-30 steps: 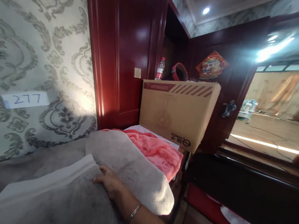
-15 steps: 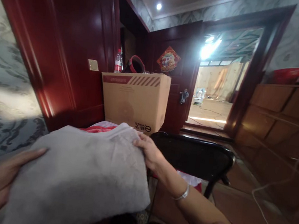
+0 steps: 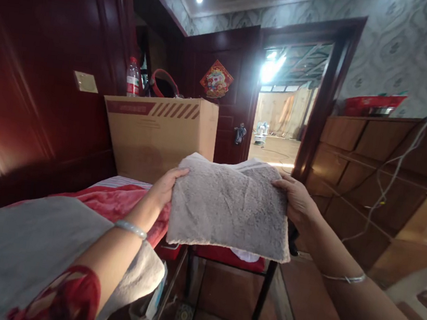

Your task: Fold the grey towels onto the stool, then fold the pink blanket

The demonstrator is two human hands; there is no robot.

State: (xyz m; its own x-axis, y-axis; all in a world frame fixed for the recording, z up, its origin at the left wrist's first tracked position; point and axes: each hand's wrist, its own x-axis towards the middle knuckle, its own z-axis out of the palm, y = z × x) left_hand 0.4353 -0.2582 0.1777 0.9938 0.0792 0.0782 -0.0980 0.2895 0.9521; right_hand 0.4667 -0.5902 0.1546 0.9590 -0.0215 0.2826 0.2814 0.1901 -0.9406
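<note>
I hold a grey plush pillow cover (image 3: 231, 207) up in front of me with both hands. My left hand (image 3: 164, 187) grips its left edge, and my right hand (image 3: 298, 200) grips its right edge near the top corner. The cover hangs flat above a dark chair with a red seat (image 3: 232, 259). A grey blanket (image 3: 16, 254) lies on the bed at lower left, with a pink-red blanket (image 3: 113, 202) behind it.
A large cardboard box (image 3: 154, 134) stands at the bed's end with a water bottle (image 3: 133, 77) on top. A dark red door (image 3: 222, 93) stands open onto a bright doorway (image 3: 277, 121). A wooden cabinet (image 3: 385, 172) with hanging white cables fills the right.
The view has swung right, away from the wallpapered wall. The grey cover has come up off the bed, and both hands now hold it spread out over the chair.
</note>
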